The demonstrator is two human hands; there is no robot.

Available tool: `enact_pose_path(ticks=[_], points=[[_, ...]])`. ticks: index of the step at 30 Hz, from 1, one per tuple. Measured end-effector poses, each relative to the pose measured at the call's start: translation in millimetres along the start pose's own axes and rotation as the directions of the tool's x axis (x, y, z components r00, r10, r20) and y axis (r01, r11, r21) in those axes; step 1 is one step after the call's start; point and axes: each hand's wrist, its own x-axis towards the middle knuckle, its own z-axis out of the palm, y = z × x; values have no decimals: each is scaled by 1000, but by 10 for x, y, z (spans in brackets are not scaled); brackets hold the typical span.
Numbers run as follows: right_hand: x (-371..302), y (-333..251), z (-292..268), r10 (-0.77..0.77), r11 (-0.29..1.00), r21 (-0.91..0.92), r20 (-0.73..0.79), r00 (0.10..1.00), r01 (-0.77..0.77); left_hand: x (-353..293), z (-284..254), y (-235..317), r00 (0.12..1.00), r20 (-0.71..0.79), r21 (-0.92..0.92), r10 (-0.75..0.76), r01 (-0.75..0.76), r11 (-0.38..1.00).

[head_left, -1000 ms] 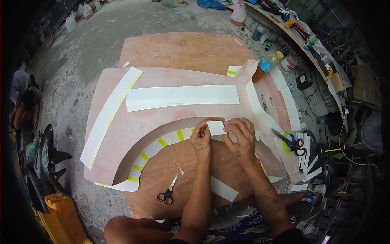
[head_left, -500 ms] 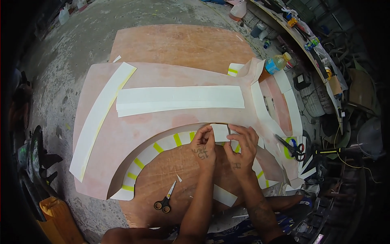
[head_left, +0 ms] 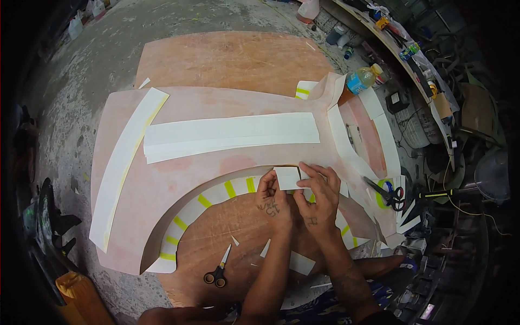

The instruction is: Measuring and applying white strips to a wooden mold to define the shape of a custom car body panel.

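Observation:
A pinkish vehicle fender panel (head_left: 208, 157) with a curved wheel arch lies before me. Over the top of the arch, both hands hold a small white card piece (head_left: 287, 179) against its edge. My left hand (head_left: 274, 201) pinches the card's left side between thumb and fingers. On its right side, my right hand (head_left: 320, 190) grips it, fingers bent over the corner. White card strips (head_left: 215, 194) line the inside of the arch, fixed with short pieces of yellow-green tape (head_left: 229, 189). The card's underside is hidden.
Black-handled scissors (head_left: 218, 271) lie on the wooden board (head_left: 233, 227) beside paper scraps. More scissors (head_left: 391, 194) rest on a green tape roll (head_left: 383, 201) at the right. Long white strips (head_left: 233, 132) lie across the panel. A bottle (head_left: 362, 81) stands at its far right corner.
The whole view has shifted slightly. My hands still hold the card at the arch, with the right fingers closer over its corner. A white scrap now shows beside my left forearm.

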Motion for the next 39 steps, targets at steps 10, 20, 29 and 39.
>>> enact_pose_path(ticks=[10,20,29,39], points=[[14,0,-4,12,999,32,8,1000,-12,-91,180,116,998,-59,78,-27,31,996],[10,11,31,10,999,48,-4,1000,-10,-92,207,133,994,-110,104,-7,18,994],[27,-2,1,8,999,40,15,1000,-8,-101,214,127,994,-107,113,-6,18,993],[38,-2,-33,7,1000,18,31,999,-7,-98,190,73,997,-81,130,19,-8,992]])
